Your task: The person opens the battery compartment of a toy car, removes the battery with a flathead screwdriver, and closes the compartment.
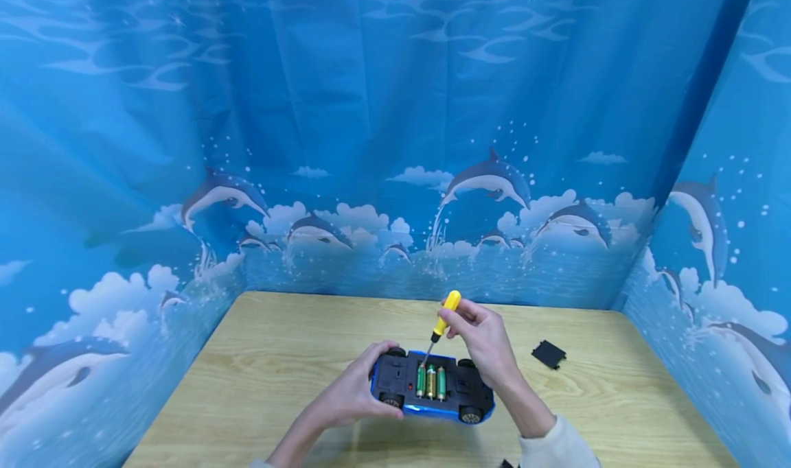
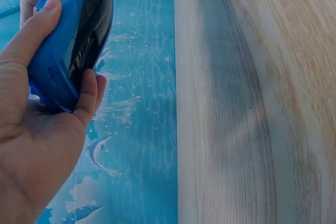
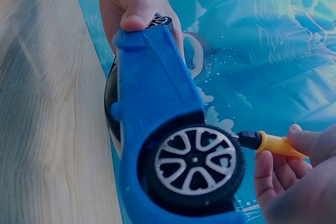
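Note:
A blue toy car (image 1: 395,372) is held upside down above the table, its black underside facing up. Several green and gold batteries (image 1: 430,381) lie side by side in its open compartment. My left hand (image 1: 353,390) grips one end of the car, thumb on the near side and fingers on the far side; the left wrist view shows the blue body (image 2: 56,51) in that grasp. Between thumb and fingers my right hand (image 1: 488,341) holds a yellow-handled screwdriver (image 1: 446,315). Its tip reaches the compartment at the end of the leftmost battery. In the right wrist view, a wheel (image 3: 195,160) hides the tip.
A black battery cover (image 1: 548,355) lies on the wooden table (image 1: 278,331) to the right of the car. Part of another dark object (image 1: 506,464) shows at the bottom edge, by the right sleeve. Blue dolphin-print sheeting (image 1: 371,111) stands behind and on both sides.

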A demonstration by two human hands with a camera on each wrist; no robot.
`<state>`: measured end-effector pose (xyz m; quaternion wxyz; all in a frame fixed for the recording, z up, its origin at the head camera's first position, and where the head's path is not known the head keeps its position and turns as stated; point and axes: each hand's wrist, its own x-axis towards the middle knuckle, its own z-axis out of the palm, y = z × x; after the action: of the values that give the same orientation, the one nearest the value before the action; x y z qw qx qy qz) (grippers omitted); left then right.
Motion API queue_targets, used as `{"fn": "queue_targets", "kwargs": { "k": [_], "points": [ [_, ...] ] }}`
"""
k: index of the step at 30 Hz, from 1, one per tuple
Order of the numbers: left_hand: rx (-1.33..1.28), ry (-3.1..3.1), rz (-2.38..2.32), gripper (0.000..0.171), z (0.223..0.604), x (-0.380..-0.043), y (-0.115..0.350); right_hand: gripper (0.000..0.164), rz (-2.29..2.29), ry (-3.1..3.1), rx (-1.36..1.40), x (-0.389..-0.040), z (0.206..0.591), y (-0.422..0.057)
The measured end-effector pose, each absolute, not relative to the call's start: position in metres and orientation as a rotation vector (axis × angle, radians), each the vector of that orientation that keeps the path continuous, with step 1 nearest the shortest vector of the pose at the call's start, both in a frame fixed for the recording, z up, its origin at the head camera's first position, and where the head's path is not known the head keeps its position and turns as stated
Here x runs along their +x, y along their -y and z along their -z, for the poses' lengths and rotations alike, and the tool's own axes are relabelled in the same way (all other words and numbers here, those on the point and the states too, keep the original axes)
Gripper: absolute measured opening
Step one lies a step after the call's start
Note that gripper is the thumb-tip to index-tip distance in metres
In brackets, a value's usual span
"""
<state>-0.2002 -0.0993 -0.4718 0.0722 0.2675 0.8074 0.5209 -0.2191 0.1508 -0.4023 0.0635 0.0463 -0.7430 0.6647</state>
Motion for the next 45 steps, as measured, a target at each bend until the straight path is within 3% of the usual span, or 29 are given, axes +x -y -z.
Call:
{"fn": "queue_targets", "kwargs": {
  "k": [45],
  "points": [
    [0.865, -2.476, -1.546, 0.106, 0.4760, -0.1953, 0.0969, 0.033, -2.057, 2.241, 0.138, -0.2205, 0.4053, -0.1516]
  ]
}}
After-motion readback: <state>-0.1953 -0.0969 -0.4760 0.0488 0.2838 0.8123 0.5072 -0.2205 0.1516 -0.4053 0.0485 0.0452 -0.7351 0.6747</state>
